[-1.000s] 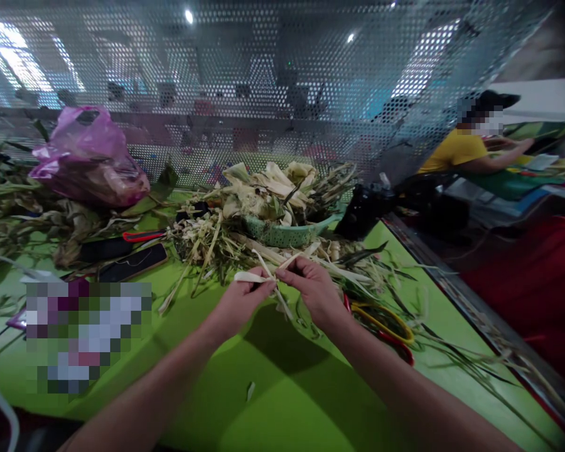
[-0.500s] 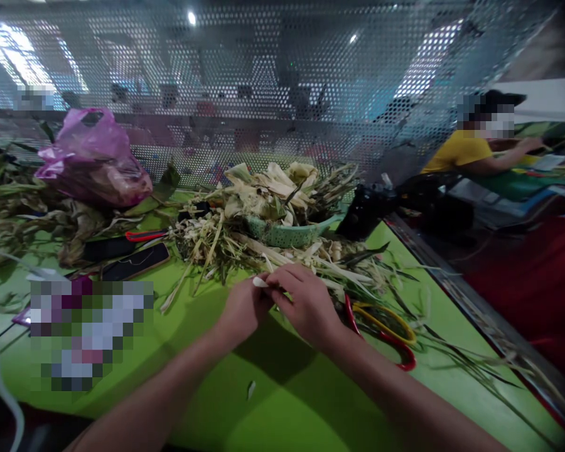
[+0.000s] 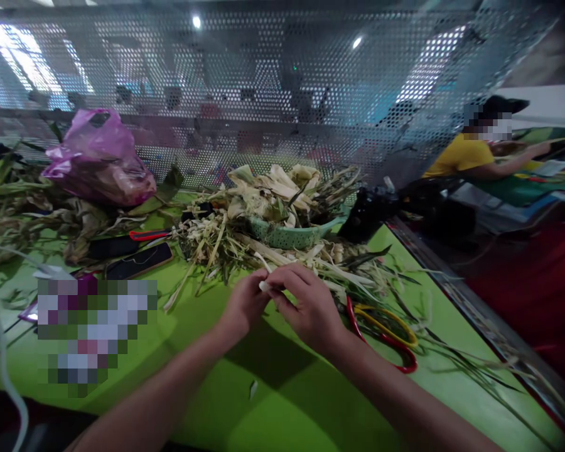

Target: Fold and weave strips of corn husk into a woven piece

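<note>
Over the green table [image 3: 202, 402], my left hand [image 3: 245, 307] and my right hand [image 3: 306, 307] meet with fingers closed. Between their fingertips is a small pale strip [image 3: 264, 286], rounded at its near end; it looks like plant husk, and fingers hide most of it. A thin pale stalk shows just above the fingertips. Beside my right wrist lie scissors [image 3: 398, 329] with red and yellow handles. Loose stalks and fibres [image 3: 211, 245] lie just beyond both hands. A small pale scrap [image 3: 253, 389] rests on the table nearer to me.
Dried husks [image 3: 282, 188] are heaped in a green colander [image 3: 287, 237]. On the left are a purple plastic bag [image 3: 98, 157], a dark phone-like slab [image 3: 139, 260] and a red-handled tool [image 3: 148, 235]. A perforated metal screen [image 3: 245, 81] stands behind. At right sits a person in yellow [image 3: 466, 154].
The pale strip has turned between my fingertips, and its visible end now sits slightly lower and further right. Both hands stay together, and the whole view has shifted slightly.
</note>
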The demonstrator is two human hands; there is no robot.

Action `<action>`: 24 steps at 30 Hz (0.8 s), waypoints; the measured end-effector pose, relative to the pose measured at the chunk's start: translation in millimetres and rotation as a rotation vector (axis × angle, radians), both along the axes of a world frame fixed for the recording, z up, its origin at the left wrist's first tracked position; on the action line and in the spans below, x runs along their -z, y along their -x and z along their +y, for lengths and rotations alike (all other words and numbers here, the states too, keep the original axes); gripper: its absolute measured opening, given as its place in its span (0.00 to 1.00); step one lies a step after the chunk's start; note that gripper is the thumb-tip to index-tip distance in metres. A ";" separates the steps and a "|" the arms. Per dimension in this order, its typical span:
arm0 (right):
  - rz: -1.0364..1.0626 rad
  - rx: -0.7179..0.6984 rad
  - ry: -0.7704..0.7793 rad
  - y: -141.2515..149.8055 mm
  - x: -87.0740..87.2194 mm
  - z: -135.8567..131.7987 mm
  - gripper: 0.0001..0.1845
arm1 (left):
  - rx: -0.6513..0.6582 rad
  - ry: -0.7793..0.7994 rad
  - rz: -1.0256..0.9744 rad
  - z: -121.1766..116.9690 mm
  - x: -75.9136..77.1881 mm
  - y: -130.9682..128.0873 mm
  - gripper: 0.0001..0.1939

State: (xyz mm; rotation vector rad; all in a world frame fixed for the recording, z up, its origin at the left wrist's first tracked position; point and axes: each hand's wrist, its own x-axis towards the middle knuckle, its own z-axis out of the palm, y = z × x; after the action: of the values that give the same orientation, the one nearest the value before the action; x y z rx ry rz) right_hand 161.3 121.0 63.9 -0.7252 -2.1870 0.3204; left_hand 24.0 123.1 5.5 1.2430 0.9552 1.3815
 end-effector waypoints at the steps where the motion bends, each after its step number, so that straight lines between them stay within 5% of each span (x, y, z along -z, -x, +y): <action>1: 0.008 -0.011 0.002 -1.3 -2.1 0.3 0.06 | -0.002 -0.006 -0.004 -1.1 -2.1 1.5 0.09; 10: 0.179 0.008 0.285 -14.6 -8.8 14.3 0.02 | -0.010 0.151 0.068 -12.5 -34.3 9.3 0.09; 14: 0.240 0.052 0.408 -17.5 -2.6 25.2 0.02 | 0.083 0.274 -0.116 -13.1 -35.7 11.1 0.07; 19: 0.222 0.069 0.414 -16.3 4.5 29.7 0.04 | 0.176 0.321 -0.335 -13.4 -37.4 13.1 0.07; 24: 0.144 0.038 0.326 -14.6 7.7 29.0 0.02 | 0.094 0.387 -0.300 -11.8 -36.1 13.1 0.14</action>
State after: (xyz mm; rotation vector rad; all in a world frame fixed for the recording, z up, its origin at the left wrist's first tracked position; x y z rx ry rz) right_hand 175.8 150.0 56.2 -0.8897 -2.0040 0.6989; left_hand 10.8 111.3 41.6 0.7573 0.8884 1.1978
